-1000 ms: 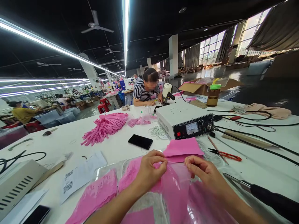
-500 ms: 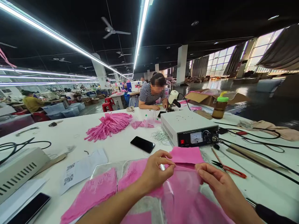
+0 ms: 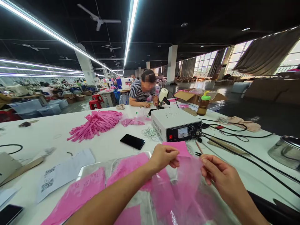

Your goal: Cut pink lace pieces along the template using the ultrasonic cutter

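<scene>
My left hand (image 3: 165,156) pinches the upper left corner of a thin, see-through pink sheet (image 3: 189,175). Its upper right corner is between the thumb and fingers of my right hand (image 3: 217,173). The sheet hangs stretched between them; I cannot tell whether it is fabric or plastic film. Behind it, an opaque pink piece (image 3: 177,146) lies on the table. Flat pink pieces (image 3: 79,193) in clear plastic spread out below and left of my left arm. The black tips of a pair of thread snips (image 3: 198,153) peek out beside my right hand, which hides the rest.
A white control box (image 3: 178,120) with cables stands ahead, a black phone (image 3: 132,141) left of it. Pink strips (image 3: 98,123) lie piled at the far left. Across the table, a co-worker (image 3: 142,90) leans near a small machine (image 3: 163,97). A metal pot (image 3: 286,151) stands right.
The view has swung to the right. Both hands have lifted the see-through pink sheet, and more of it shows between them. My right hand now covers most of the snips.
</scene>
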### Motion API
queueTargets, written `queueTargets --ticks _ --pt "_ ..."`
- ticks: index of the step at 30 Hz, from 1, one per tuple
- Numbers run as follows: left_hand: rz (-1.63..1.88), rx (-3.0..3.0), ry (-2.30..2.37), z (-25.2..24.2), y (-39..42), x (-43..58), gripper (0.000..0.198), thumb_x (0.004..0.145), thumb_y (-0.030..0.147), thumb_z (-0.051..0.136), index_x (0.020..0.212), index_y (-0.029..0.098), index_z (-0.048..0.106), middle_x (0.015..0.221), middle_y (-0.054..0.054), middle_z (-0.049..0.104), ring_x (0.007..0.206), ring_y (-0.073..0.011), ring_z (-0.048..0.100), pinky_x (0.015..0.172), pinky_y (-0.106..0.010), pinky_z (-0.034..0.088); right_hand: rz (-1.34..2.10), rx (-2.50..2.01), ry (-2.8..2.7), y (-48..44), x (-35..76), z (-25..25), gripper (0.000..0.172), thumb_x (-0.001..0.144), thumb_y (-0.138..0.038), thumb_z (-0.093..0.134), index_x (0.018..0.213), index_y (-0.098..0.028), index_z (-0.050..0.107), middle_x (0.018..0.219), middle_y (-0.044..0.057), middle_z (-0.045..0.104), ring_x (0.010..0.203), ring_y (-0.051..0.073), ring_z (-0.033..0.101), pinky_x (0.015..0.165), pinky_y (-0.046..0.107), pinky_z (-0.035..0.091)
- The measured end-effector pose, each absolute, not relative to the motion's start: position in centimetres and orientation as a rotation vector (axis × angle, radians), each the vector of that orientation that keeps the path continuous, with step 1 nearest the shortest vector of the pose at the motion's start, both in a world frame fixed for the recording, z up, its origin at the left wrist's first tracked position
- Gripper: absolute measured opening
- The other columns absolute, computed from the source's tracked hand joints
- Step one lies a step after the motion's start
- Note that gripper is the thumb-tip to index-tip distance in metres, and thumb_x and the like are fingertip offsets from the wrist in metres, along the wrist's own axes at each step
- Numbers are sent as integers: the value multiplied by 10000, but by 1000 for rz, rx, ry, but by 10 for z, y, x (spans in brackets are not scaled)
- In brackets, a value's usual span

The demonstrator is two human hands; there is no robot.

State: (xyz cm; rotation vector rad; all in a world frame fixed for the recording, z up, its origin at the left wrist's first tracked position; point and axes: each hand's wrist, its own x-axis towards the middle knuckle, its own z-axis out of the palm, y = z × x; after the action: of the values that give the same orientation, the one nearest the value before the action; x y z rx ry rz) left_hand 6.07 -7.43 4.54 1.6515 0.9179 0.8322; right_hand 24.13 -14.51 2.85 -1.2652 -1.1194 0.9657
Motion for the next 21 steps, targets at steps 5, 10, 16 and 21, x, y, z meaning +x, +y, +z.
queueTargets --ticks 5,10,16,21 --pt "759 1722 740 39 -57 94 253 901 301 581 1014 114 708 841 -70 712 759 -139 687 714 -237 549 430 -1353 -1224 -167 265 39 243 847 -459 616 773 -230 586 741 17 609 531 135 509 482 263 442" --pt "529 1972 542 13 -69 59 111 808 144 665 836 163 771 878 -49 717 807 -146 656 725 -211 505 45 -1141 -1870 -198 259 9 68 887 -199 548 859 -239 596 858 37 636 692 151 625 581 228 517" --pt "349 2251 449 -8 -80 13 119 821 153 685 845 215 783 1021 -69 676 940 -177 627 882 -268 471 140 -931 -2087 -216 216 -39 237 851 -16 443 894 -192 596 792 54 639 727 157 650 634 225 533" --pt "330 2399 553 -6 -87 -6 140 868 171 637 900 215 767 1076 -74 661 980 -181 620 930 -294 465 376 -937 -2269 -216 208 -44 268 866 -15 415 863 -199 610 812 57 656 717 152 657 622 221 531"
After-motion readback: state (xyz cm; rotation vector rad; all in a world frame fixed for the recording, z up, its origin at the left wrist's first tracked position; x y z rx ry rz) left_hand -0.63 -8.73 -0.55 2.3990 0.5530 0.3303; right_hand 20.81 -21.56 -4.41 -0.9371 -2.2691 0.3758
